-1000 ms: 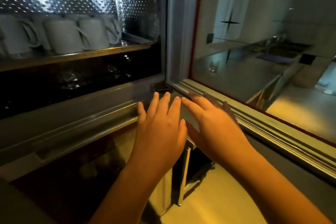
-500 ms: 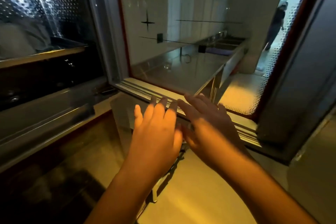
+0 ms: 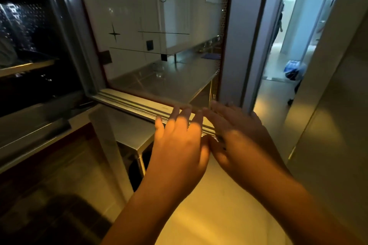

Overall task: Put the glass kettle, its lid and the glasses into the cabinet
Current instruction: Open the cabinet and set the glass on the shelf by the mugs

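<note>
The left hand (image 3: 177,145) and right hand (image 3: 239,137) are lying side by side, fingers straight, against the door rail (image 3: 129,101). The cabinet (image 3: 39,49) is standing open far left; a faint glass item (image 3: 159,71) is sitting on the counter (image 3: 189,79) beyond the pane (image 3: 139,16).

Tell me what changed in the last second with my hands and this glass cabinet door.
Both the left hand and the right hand slid along the glass door's bottom rail, away from the hinge side toward its free end. Nothing was gripped or released. Unchanged: fingers straight, hands side by side on the rail, door open.
</note>
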